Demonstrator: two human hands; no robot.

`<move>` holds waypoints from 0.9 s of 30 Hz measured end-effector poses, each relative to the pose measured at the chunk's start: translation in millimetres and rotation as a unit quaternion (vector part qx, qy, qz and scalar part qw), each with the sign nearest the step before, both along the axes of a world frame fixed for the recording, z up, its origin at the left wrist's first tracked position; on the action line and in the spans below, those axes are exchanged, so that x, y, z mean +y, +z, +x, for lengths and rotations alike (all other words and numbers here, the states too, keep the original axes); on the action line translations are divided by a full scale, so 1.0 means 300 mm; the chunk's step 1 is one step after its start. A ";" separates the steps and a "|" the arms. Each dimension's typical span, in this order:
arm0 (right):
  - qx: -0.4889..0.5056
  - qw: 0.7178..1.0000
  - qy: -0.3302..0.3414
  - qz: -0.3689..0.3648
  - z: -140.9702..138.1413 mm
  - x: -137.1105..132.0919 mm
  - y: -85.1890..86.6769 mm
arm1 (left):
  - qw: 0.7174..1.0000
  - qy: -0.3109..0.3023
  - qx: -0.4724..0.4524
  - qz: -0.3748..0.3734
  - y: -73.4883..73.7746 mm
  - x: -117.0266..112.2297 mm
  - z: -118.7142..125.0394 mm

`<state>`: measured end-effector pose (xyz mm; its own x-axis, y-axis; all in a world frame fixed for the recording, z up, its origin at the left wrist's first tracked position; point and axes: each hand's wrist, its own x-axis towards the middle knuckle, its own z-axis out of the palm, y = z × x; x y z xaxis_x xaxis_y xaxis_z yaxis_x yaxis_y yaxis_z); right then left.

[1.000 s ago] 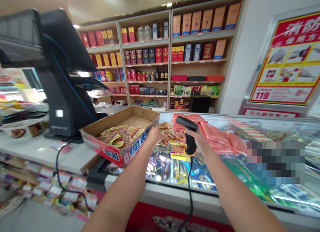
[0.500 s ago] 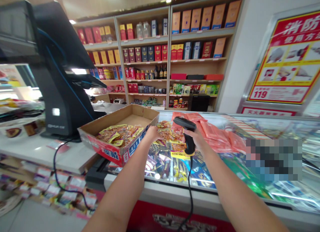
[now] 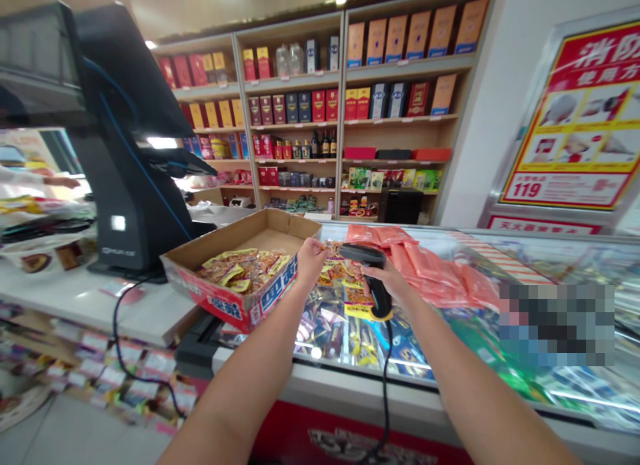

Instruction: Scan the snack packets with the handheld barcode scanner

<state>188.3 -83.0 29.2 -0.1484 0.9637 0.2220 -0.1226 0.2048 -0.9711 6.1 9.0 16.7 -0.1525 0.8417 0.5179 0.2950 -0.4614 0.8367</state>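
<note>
My right hand is wrapped round the handle of a black barcode scanner, its head facing left and its cable hanging down. Beneath it several yellow-and-brown snack packets lie on the glass top. My left hand is closed just left of the scanner, by the right corner of an open cardboard box. What those fingers pinch, if anything, I cannot make out. More snack packets lie inside the box.
Pink plastic packages are piled on the glass-topped freezer to the right. A black register screen stands on the white counter at left. Stocked shelves line the back. Part of a person's arm shows at far left.
My left hand has lifted slightly away from the packets, its fingers drawn together. The scanner in my right hand has tilted and lowered a little. The view has shifted slightly.
</note>
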 end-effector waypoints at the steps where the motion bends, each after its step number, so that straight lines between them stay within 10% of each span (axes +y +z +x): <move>1: 0.002 1.000 -0.003 0.000 -0.002 0.001 -0.002 | 1.000 -0.001 -0.007 -0.004 -0.002 -0.004 0.005; 27: -0.018 1.000 -0.011 0.005 -0.008 -0.003 -0.001 | 0.999 0.038 0.028 -0.023 -0.001 -0.029 0.019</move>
<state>185.9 -83.9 28.9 -0.1353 0.9646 0.2265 -0.0833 0.2168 -0.9727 11.8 0.2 16.5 -0.1890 0.8523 0.4877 0.3741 -0.3967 0.8383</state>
